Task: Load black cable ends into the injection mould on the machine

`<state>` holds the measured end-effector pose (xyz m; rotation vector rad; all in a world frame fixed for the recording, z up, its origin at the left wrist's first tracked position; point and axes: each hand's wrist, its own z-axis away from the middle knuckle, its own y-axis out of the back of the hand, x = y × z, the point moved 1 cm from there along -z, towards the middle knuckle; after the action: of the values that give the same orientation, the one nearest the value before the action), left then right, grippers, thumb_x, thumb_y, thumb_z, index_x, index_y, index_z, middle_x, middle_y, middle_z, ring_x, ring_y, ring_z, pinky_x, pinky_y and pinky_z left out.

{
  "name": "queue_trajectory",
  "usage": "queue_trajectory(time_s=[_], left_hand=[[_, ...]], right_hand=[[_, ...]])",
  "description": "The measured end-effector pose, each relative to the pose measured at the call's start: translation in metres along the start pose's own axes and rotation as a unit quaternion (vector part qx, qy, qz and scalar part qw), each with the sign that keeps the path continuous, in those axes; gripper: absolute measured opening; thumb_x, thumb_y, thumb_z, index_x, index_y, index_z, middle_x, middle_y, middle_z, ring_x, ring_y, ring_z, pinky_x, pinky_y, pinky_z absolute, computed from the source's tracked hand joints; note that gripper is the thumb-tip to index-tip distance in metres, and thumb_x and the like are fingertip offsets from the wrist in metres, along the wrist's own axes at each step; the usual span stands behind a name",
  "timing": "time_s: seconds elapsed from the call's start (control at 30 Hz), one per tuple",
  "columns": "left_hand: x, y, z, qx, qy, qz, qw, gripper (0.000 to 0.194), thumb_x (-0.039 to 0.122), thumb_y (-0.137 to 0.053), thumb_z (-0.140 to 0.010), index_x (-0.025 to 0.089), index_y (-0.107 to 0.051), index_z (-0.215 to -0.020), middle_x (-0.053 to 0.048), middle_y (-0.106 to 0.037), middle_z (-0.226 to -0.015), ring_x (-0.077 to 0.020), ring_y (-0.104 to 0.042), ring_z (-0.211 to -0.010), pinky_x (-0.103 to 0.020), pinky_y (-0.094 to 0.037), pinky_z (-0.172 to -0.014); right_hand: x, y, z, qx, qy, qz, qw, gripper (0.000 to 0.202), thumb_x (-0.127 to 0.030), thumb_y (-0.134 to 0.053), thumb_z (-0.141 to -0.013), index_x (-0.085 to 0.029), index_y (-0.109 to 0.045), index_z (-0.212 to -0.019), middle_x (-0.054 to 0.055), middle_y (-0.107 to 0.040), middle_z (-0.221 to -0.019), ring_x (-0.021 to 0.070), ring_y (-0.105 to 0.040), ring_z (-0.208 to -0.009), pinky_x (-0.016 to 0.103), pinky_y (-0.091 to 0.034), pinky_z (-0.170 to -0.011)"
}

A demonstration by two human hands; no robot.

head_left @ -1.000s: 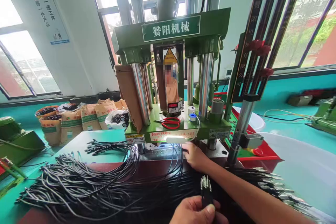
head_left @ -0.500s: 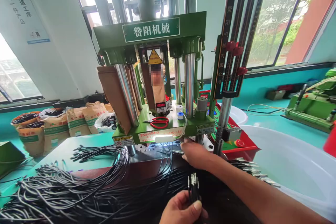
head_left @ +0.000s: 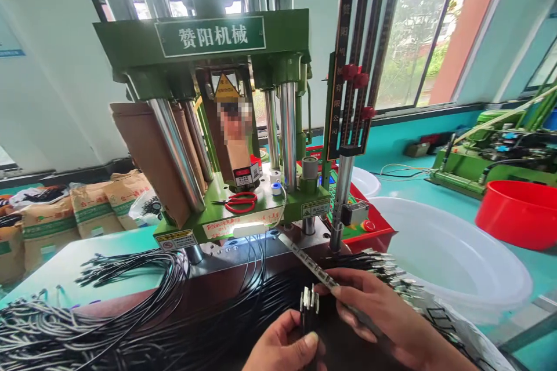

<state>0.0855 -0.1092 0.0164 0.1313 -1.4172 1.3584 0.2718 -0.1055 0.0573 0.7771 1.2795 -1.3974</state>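
Note:
My left hand (head_left: 285,342) is closed around a small bunch of black cables, their silvery metal connectors (head_left: 309,299) pointing up above my thumb. Just to its right, my right hand (head_left: 374,301) grips a long, narrow metal strip (head_left: 311,265) with dark slots along it. The strip slants up and left, its far end near the base of a green press (head_left: 200,40). Below my hands and to the left lie many black cables (head_left: 117,319). More cable ends with metal connectors (head_left: 387,269) lie beyond my right hand.
Red-handled scissors (head_left: 241,202) lie on the press plate above a lit white lamp (head_left: 250,231). A red control box (head_left: 369,229) stands right of the press, beside a large white tub (head_left: 461,255). A red tub (head_left: 520,214) and paper sacks (head_left: 93,206) stand further off.
My right hand has come back from under the press toward my left hand, now with the metal strip plainly in it. The view has swung right. The left hand keeps its cable bunch.

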Motion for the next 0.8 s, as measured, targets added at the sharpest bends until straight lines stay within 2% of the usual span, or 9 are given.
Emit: queue_trajectory(time_s=[0.13, 0.27, 0.37, 0.43, 0.5, 0.57, 0.67, 0.73, 0.8], left_hand=[[0.0, -0.002, -0.003, 0.024, 0.022, -0.057, 0.998, 0.043, 0.035, -0.084, -0.057, 0.014, -0.055, -0.081, -0.002, -0.063, -0.067, -0.0136, -0.061, -0.057, -0.027, -0.044, -0.061], [-0.001, -0.003, -0.004, 0.045, 0.053, -0.074, 0.995, 0.046, 0.037, -0.085, -0.054, 0.011, -0.058, -0.081, -0.004, -0.065, -0.066, -0.014, -0.062, -0.055, -0.027, -0.045, -0.06], [-0.002, -0.005, -0.005, 0.055, 0.048, -0.056, 0.996, 0.045, 0.036, -0.085, -0.053, 0.012, -0.056, -0.077, -0.005, -0.066, -0.067, -0.0149, -0.063, -0.055, -0.028, -0.046, -0.06], [-0.003, -0.008, -0.006, 0.059, 0.033, -0.049, 0.997, 0.045, 0.035, -0.086, -0.053, 0.013, -0.055, -0.078, -0.004, -0.065, -0.067, -0.0153, -0.063, -0.056, -0.029, -0.047, -0.061], [-0.003, -0.012, -0.008, 0.061, 0.021, -0.048, 0.997, 0.046, 0.036, -0.085, -0.053, 0.014, -0.054, -0.077, -0.002, -0.064, -0.067, -0.0148, -0.062, -0.054, -0.03, -0.048, -0.059], [-0.004, -0.015, -0.01, 0.066, 0.009, -0.059, 0.996, 0.047, 0.039, -0.085, -0.053, 0.015, -0.052, -0.076, -0.001, -0.063, -0.065, -0.0131, -0.059, -0.05, -0.027, -0.047, -0.053], [-0.003, -0.014, -0.012, 0.073, -0.007, -0.095, 0.993, 0.047, 0.044, -0.082, -0.054, 0.016, -0.052, -0.076, 0.002, -0.059, -0.06, -0.009, -0.052, -0.04, -0.021, -0.039, -0.043], [-0.003, -0.012, -0.011, 0.074, -0.009, -0.112, 0.991, 0.047, 0.046, -0.081, -0.054, 0.016, -0.052, -0.077, 0.004, -0.056, -0.055, -0.0063, -0.047, -0.035, -0.019, -0.032, -0.038], [-0.003, -0.012, -0.009, 0.081, 0.003, -0.124, 0.989, 0.048, 0.048, -0.08, -0.055, 0.016, -0.052, -0.077, 0.006, -0.051, -0.05, -0.0039, -0.04, -0.031, -0.018, -0.026, -0.034]], right_hand=[[-0.003, -0.009, 0.0, -0.002, 0.021, 0.015, 1.0, 0.035, -0.036, -0.067, -0.077, -0.018, -0.056, -0.106, -0.006, -0.049, -0.06, 0.0056, -0.035, -0.045, 0.014, -0.026, -0.034], [-0.005, -0.012, -0.001, 0.009, 0.059, 0.11, 0.992, 0.04, -0.041, -0.064, -0.079, -0.021, -0.053, -0.111, -0.006, -0.054, -0.068, 0.0037, -0.029, -0.04, 0.017, -0.025, -0.033], [-0.002, -0.012, -0.001, 0.027, 0.087, 0.162, 0.983, 0.035, -0.04, -0.06, -0.081, -0.022, -0.053, -0.111, -0.004, -0.059, -0.075, 0.0077, -0.043, -0.048, 0.02, -0.033, -0.04], [0.0, -0.012, 0.001, 0.045, 0.11, 0.18, 0.976, 0.032, -0.037, -0.06, -0.081, -0.022, -0.053, -0.109, -0.002, -0.061, -0.081, 0.0135, -0.055, -0.066, 0.023, -0.044, -0.054], [0.004, -0.013, 0.003, 0.061, 0.119, 0.184, 0.974, 0.031, -0.036, -0.061, -0.08, -0.022, -0.054, -0.106, 0.0, -0.062, -0.085, 0.0173, -0.058, -0.08, 0.026, -0.048, -0.068], [0.01, -0.014, 0.006, 0.071, 0.099, 0.173, 0.977, 0.035, -0.04, -0.063, -0.078, -0.021, -0.054, -0.107, 0.0, -0.062, -0.082, 0.0153, -0.057, -0.068, 0.025, -0.048, -0.059], [0.024, -0.01, 0.01, 0.077, 0.069, 0.129, 0.986, 0.047, -0.052, -0.059, -0.08, -0.02, -0.052, -0.113, -0.005, -0.053, -0.061, 0.0088, -0.041, -0.042, 0.021, -0.034, -0.037], [0.036, -0.007, 0.012, 0.09, 0.075, 0.098, 0.988, 0.053, -0.058, -0.053, -0.082, -0.018, -0.05, -0.117, -0.007, -0.045, -0.052, 0.0082, -0.037, -0.038, 0.02, -0.03, -0.034], [0.045, -0.007, 0.013, 0.109, 0.083, 0.073, 0.988, 0.055, -0.059, -0.05, -0.084, -0.016, -0.052, -0.117, -0.007, -0.045, -0.049, 0.0084, -0.037, -0.037, 0.02, -0.03, -0.033]])
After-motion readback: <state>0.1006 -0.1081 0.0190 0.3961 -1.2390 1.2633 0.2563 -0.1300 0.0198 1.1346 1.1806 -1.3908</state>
